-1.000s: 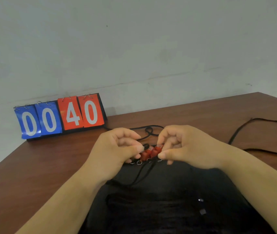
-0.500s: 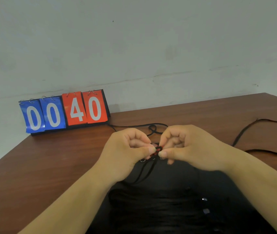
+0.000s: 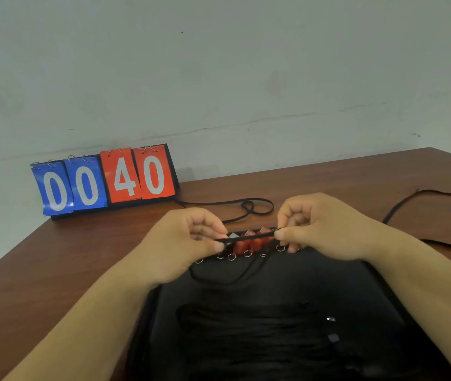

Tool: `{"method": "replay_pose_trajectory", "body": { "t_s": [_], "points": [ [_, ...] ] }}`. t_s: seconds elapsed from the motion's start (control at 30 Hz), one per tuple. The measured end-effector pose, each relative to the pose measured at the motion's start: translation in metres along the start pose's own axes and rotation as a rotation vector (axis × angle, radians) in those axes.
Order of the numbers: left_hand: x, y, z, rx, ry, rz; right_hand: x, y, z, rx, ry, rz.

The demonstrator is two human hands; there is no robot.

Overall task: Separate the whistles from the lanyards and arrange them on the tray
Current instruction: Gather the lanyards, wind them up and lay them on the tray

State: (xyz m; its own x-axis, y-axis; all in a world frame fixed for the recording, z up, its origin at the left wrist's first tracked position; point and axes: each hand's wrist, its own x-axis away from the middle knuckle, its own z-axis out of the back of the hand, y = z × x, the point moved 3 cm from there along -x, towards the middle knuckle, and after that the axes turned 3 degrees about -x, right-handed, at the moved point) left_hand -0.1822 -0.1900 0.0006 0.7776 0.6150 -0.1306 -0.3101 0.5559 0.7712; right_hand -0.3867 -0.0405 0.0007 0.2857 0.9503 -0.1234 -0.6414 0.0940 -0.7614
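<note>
A row of red whistles with small metal rings lies along the far edge of the black tray. My left hand and my right hand each pinch one end of a black lanyard, stretched taut between them just above the whistles. The rest of that cord droops in a loop onto the tray below the hands. A dark pile of lanyards lies in the middle of the tray.
A flip scoreboard reading 00 40 stands at the back left by the wall. Another black lanyard lies looped on the brown table behind the hands. More black cord trails off at the right.
My hands have drawn apart, pulling the lanyard straight between them and uncovering the row of whistles. The view has shifted slightly.
</note>
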Motion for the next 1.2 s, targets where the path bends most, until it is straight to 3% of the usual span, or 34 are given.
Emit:
{"method": "replay_pose_trajectory", "body": {
  "t_s": [0.23,0.6,0.83,1.07,1.2],
  "points": [
    [-0.003,-0.022,0.025,-0.236,-0.152,0.054,-0.004,0.017,0.001,0.091,-0.133,-0.138],
    [0.003,-0.03,0.017,-0.426,-0.49,0.063,-0.001,0.02,-0.014,0.252,-0.364,-0.142],
    [0.004,-0.033,0.013,-0.475,-0.52,0.06,0.001,0.017,-0.012,0.365,-0.381,-0.127],
    [0.001,-0.029,0.007,-0.533,-0.358,-0.001,-0.001,0.015,-0.01,0.41,-0.288,-0.07],
    [0.003,-0.024,-0.005,-0.5,-0.379,-0.039,-0.001,0.014,-0.018,0.399,-0.319,-0.034]
  ]
}}
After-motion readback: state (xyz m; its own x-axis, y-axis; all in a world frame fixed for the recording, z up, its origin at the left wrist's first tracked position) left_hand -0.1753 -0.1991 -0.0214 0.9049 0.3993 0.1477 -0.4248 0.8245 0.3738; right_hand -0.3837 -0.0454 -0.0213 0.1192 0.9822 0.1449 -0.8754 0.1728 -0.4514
